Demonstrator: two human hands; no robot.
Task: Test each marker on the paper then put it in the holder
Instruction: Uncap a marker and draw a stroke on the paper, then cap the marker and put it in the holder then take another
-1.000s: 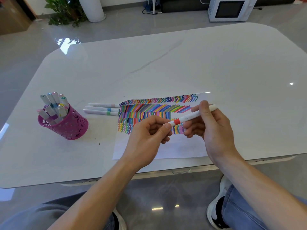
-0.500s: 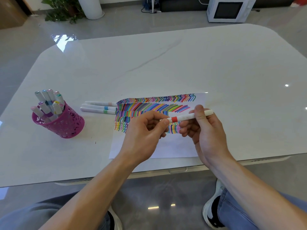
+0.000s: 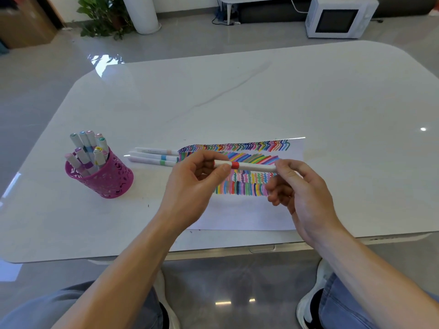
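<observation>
A white marker with a red band [image 3: 247, 166] lies level above the paper, held at both ends. My left hand [image 3: 192, 186] pinches its left end between thumb and fingers. My right hand [image 3: 301, 186] grips its right end. Under them lies the white paper [image 3: 242, 214], covered in rows of coloured test strokes. The pink mesh holder [image 3: 104, 179] stands at the left with several capped markers in it. Three white markers [image 3: 152, 157] lie side by side on the table between holder and paper.
The white glossy table [image 3: 237, 96] reaches far beyond the paper; its front edge runs just below my wrists. On the floor behind stand a white microwave [image 3: 337, 17], a potted plant [image 3: 104, 15] and a white cylinder [image 3: 142, 15].
The marker has swung from a tilt with its right end high to level. My right hand has slid out to the marker's right end. Both hands have kept hold.
</observation>
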